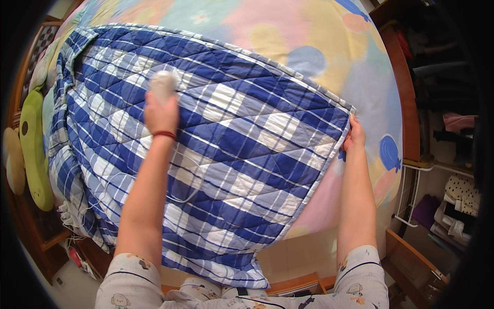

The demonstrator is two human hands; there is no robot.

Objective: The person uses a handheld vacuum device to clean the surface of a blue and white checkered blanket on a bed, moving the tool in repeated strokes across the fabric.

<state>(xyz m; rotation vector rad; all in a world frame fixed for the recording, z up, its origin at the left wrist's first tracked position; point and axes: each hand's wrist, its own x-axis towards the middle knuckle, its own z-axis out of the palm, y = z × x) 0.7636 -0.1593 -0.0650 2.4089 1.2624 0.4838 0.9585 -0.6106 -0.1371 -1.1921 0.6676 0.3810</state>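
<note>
A blue and white plaid quilt (247, 131) lies spread over a bed with a pastel patterned sheet (278, 23). My left hand (162, 116), with a red band at the wrist, is closed around a blurred white handheld device (162, 85) above the quilt's left half. A thin white cord (193, 196) loops over the quilt below that hand. On the right, my right hand (354, 133) pinches the quilt's corner. The quilt's near corner hangs over the bed's edge, and its left side is bunched up.
A long green plush cushion (36, 154) and a tan plush (14, 162) lie by the headboard at the left. White plugs and cords (68, 216) sit at the lower left. Along the right stand open shelves with folded clothes (459, 193) and a white wire rack (409, 197).
</note>
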